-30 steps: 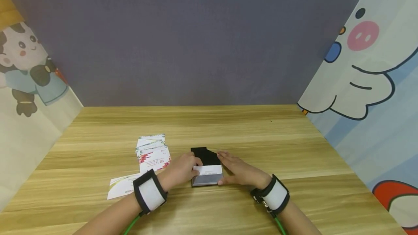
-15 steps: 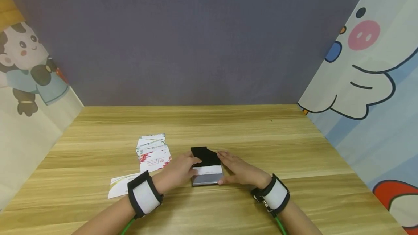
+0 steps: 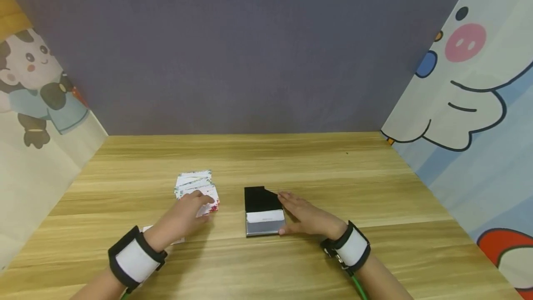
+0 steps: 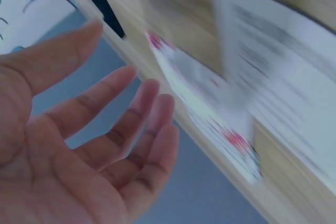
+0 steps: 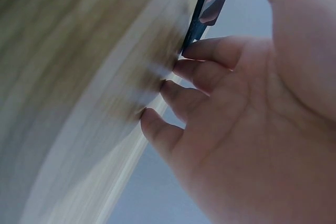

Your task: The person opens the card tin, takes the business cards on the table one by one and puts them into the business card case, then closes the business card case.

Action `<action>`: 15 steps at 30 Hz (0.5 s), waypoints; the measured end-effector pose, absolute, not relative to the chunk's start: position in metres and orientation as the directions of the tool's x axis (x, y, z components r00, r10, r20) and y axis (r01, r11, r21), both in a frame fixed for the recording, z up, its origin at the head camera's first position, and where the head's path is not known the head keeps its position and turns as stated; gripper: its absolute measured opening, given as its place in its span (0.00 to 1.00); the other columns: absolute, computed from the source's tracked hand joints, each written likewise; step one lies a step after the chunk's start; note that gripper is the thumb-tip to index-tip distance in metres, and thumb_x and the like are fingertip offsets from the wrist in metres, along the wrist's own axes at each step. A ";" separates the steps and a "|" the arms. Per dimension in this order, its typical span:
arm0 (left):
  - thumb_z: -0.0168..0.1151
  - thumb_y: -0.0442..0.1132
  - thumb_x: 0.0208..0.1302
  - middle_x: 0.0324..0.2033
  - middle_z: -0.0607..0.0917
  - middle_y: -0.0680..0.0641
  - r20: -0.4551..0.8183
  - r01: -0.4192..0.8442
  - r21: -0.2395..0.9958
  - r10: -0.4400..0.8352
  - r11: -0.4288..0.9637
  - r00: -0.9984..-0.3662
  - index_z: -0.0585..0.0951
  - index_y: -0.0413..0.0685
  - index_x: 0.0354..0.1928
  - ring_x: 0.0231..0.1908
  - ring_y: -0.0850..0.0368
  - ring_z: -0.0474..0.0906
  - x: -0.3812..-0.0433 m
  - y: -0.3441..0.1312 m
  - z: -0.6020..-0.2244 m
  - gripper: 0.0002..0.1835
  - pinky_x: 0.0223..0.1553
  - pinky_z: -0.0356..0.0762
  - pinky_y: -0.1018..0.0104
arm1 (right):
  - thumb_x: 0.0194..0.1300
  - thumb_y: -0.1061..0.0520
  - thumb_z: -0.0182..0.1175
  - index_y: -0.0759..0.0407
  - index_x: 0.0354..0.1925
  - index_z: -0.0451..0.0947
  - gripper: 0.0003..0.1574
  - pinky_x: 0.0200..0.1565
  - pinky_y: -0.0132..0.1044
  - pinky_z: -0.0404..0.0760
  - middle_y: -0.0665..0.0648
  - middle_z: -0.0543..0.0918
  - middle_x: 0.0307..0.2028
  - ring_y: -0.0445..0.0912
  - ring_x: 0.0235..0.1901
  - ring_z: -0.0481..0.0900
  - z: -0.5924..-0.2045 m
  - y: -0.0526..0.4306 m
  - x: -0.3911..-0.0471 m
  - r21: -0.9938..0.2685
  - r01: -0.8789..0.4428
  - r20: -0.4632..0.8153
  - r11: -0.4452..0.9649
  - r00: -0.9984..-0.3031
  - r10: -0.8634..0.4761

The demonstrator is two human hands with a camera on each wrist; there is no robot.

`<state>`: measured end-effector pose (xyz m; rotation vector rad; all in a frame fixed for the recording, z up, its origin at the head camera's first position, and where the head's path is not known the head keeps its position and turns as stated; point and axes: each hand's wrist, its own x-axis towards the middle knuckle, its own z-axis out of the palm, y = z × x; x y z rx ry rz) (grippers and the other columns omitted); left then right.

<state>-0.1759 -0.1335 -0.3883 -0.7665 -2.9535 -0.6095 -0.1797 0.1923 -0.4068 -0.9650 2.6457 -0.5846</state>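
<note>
"Grey cloth (image 3: 266,50) is filling the background. What is flanking it?"

"Cartoon-printed panels: the left panel (image 3: 50,96) is showing a figure in a blue robe, the right panel (image 3: 479,124) a white, pink-snouted animal. Before them a wood-grain table (image 3: 316,165) is spreading out."

"And the hands?"

"The right hand (image 3: 310,216) is resting at the right edge of a card holder (image 3: 262,203), fingers extended and gripping nothing, thumb lying at the near corner. The left hand (image 3: 183,214) is reaching over a pile of floral-edged cards (image 3: 193,182), its fingers spread and loosely bent, holding nothing. Whether they are touching the pile, I can't tell."

"Where is the holder lying?"

"Mid-table, between the pile and the right hand, its black lid lying back and its silver pocket facing the person. A white card (image 3: 264,216) is poking out of that pocket."

"What is standing in the way?"

"The left hand is hiding the pile's near part. Its wrist and strap (image 3: 137,260) are covering much of a loose white card (image 3: 179,240), which is blurring in the left wrist view."
</note>
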 end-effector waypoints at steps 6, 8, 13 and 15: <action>0.70 0.40 0.43 0.43 0.78 0.34 0.064 0.417 0.361 0.424 0.834 -0.903 0.76 0.35 0.46 0.42 0.39 0.74 -0.165 -0.171 -0.383 0.26 0.45 0.75 0.44 | 0.56 0.37 0.56 0.69 0.67 0.46 0.56 0.65 0.59 0.51 0.70 0.49 0.69 0.62 0.66 0.45 -0.408 0.193 -0.180 -0.460 -0.553 -0.106 0.695 -0.743 -0.661; 0.71 0.42 0.40 0.43 0.78 0.33 0.063 0.416 0.349 0.422 0.840 -0.904 0.76 0.33 0.46 0.42 0.38 0.74 -0.163 -0.181 -0.386 0.30 0.45 0.75 0.43 | 0.56 0.36 0.55 0.68 0.67 0.45 0.56 0.65 0.59 0.51 0.70 0.48 0.69 0.61 0.67 0.44 -0.408 0.193 -0.181 -0.462 -0.549 -0.107 0.696 -0.745 -0.658; 0.74 0.43 0.33 0.38 0.78 0.37 0.051 0.408 0.316 0.414 0.857 -0.909 0.77 0.34 0.45 0.39 0.39 0.74 -0.158 -0.194 -0.390 0.33 0.42 0.75 0.43 | 0.56 0.36 0.55 0.68 0.67 0.45 0.56 0.65 0.59 0.51 0.70 0.48 0.69 0.61 0.67 0.44 -0.408 0.194 -0.181 -0.470 -0.547 -0.108 0.693 -0.743 -0.660; 0.75 0.44 0.31 0.36 0.78 0.38 0.041 0.396 0.313 0.404 0.864 -0.914 0.77 0.36 0.43 0.37 0.40 0.74 -0.154 -0.197 -0.389 0.32 0.40 0.76 0.43 | 0.56 0.36 0.55 0.69 0.67 0.45 0.56 0.64 0.60 0.51 0.71 0.48 0.69 0.62 0.66 0.44 -0.409 0.194 -0.181 -0.474 -0.549 -0.106 0.688 -0.740 -0.664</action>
